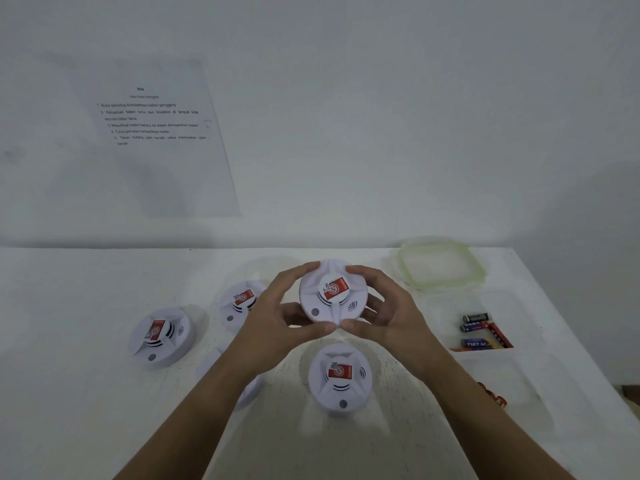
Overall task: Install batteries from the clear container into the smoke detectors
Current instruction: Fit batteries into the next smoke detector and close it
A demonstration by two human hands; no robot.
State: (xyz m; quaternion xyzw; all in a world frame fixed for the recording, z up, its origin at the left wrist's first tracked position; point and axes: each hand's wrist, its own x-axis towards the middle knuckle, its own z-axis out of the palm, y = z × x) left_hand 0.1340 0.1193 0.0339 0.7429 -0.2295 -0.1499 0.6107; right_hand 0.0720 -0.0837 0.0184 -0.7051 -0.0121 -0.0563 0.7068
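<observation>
I hold a white round smoke detector (pixel 331 293) with a red label above the table. My left hand (pixel 277 317) grips its left rim and my right hand (pixel 384 315) grips its right rim, thumbs meeting under its near edge. More detectors lie face up on the table: one near me (pixel 341 377), one at the left (pixel 160 336), one behind my left hand (pixel 239 303), and one mostly hidden under my left forearm (pixel 211 367). A clear container (pixel 485 299) at the right holds several batteries (pixel 479 332).
The container's clear green-rimmed lid (pixel 440 263) lies at the back right of the white table (pixel 69 393). A second clear container (pixel 512 393) with something red in it (pixel 493 396) sits near the right edge. A printed instruction sheet (pixel 152 133) hangs on the wall.
</observation>
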